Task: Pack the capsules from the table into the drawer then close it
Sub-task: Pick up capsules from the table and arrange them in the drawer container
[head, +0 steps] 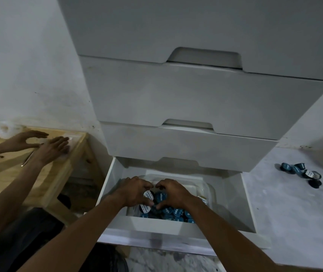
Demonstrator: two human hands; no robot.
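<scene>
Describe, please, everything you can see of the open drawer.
The drawer is the lowest in the white cabinet and stands pulled out towards the camera. It looks like smooth white painted board, with a front panel and side walls. Inside sits a clear plastic tray holding a heap of blue capsules, some showing white lids. The left hand and right hand reach in over the front panel, fingers curled round capsules.

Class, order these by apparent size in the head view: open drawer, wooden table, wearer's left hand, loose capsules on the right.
1. open drawer
2. wooden table, though the frame cuts it off
3. left hand and loose capsules look alike; the hand is nearer, so unranked
</scene>
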